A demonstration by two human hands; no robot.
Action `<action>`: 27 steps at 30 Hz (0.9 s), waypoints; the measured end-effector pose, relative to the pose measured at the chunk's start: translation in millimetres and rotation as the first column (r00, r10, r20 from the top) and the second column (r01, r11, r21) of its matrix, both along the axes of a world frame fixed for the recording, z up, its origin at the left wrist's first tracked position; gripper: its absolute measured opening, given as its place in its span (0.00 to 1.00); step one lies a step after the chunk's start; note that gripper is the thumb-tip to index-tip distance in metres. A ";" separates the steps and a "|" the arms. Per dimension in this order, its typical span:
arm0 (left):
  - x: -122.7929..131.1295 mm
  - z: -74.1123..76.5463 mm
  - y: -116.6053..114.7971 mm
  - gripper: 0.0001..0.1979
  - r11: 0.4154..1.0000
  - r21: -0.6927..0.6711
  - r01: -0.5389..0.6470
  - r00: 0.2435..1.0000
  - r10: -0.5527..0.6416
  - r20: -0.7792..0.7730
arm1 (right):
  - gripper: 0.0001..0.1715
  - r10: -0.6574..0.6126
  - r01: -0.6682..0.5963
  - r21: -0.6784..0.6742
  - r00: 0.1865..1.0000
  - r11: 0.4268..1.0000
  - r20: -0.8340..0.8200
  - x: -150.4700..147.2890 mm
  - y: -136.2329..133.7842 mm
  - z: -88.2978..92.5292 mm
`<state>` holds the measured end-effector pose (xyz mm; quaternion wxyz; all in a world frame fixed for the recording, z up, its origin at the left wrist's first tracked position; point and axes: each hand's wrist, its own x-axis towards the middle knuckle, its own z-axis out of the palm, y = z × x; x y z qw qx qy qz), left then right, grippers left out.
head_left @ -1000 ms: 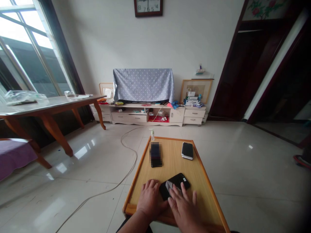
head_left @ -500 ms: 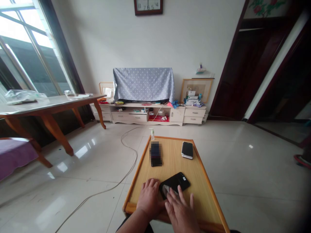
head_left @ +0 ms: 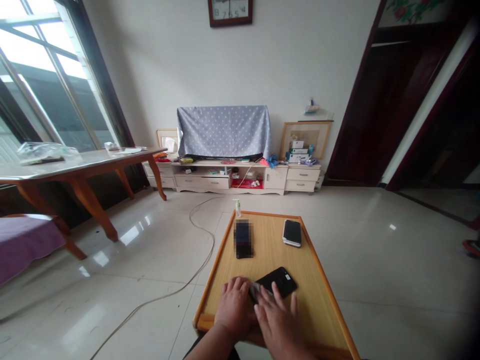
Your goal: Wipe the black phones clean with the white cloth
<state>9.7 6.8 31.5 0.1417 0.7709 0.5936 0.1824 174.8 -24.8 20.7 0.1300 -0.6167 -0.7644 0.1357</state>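
Note:
A black smartphone (head_left: 282,281) lies aslant on the small wooden table (head_left: 262,250), with a pale label near its far corner. My left hand (head_left: 233,306) is curled at the phone's near left end and steadies it; its thumb is partly hidden. Over the phone's lower part, my right hand (head_left: 276,320) presses a thin greyish cloth (head_left: 255,290) against the surface. The index and middle fingers rest on the cloth, while the other fingers spread apart. Most of the cloth is covered by the fingers.
Another dark phone (head_left: 243,240), blurred by pixels, lies at the table's back left. A clear pump bottle (head_left: 237,208) stands behind it. At the back right are stacked phones (head_left: 292,233). A raised rim (head_left: 330,285) edges the table. A cable (head_left: 180,289) runs across the floor.
The whole view has shifted slightly, moving things a little rightward in the picture. Both hands keep nearly the same place on the phone, and the cloth stays under my right fingers.

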 end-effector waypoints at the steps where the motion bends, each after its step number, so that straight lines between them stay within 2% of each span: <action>1: 0.1 0.1 -0.2 0.20 1.000 -0.002 -0.006 1.000 0.006 -0.005 | 0.31 0.046 -0.046 0.000 0.999 0.999 -0.018 -7.7 -0.7 3.1; 3: -0.2 0.2 -0.6 0.19 1.000 -0.001 -0.008 1.000 0.008 0.007 | 0.30 0.055 -0.055 0.007 0.998 0.998 -0.010 -10.2 6.1 6.3; 7: -1.9 0.1 -0.8 0.33 1.000 0.002 0.002 0.998 -0.002 0.062 | 0.32 -0.176 0.174 0.031 0.981 0.984 0.083 24.1 39.3 -1.0; 9: -2.3 0.7 -0.7 0.35 1.000 -0.007 -0.011 0.998 0.011 0.068 | 0.33 -0.276 0.272 0.047 0.955 0.961 0.111 39.5 50.4 -6.3; 11: -2.1 1.8 -0.6 0.35 1.000 -0.017 -0.020 0.998 0.021 0.067 | 0.33 -0.296 0.291 0.056 0.947 0.955 0.124 40.7 49.5 -8.5; 13: -1.7 2.6 -0.6 0.33 1.000 -0.024 -0.018 0.998 0.020 0.065 | 0.34 -0.230 0.227 0.043 0.966 0.973 0.114 27.0 36.6 -7.0; 17: -1.6 0.4 -0.4 0.25 0.999 -0.028 -0.026 0.999 0.027 0.039 | 0.32 0.020 -0.018 -0.058 1.000 0.998 0.020 -7.1 1.5 0.3; 19: -2.0 -1.4 -0.1 0.25 0.999 -0.024 -0.023 0.999 0.024 0.034 | 0.32 0.051 -0.051 -0.097 0.999 0.994 -0.008 -6.1 -5.4 0.2; 21: -2.5 -2.4 -0.2 0.29 1.000 -0.015 -0.015 0.999 0.016 0.045 | 0.32 -0.013 0.014 -0.091 1.000 0.996 0.017 11.0 -1.9 -4.5; 23: -3.0 -2.4 -0.7 0.33 1.000 -0.009 -0.014 0.998 0.014 0.061 | 0.33 -0.131 0.134 -0.045 0.989 0.990 0.073 36.3 8.0 -11.6; 25: -3.4 -1.9 -1.5 0.35 1.000 -0.008 -0.014 0.997 0.015 0.074 | 0.34 -0.237 0.238 0.001 0.964 0.971 0.118 58.2 17.4 -16.8; 27: -3.5 -1.6 -2.0 0.35 1.000 -0.007 -0.008 0.997 0.008 0.080 | 0.35 -0.282 0.282 0.019 0.950 0.959 0.137 67.6 20.3 -17.2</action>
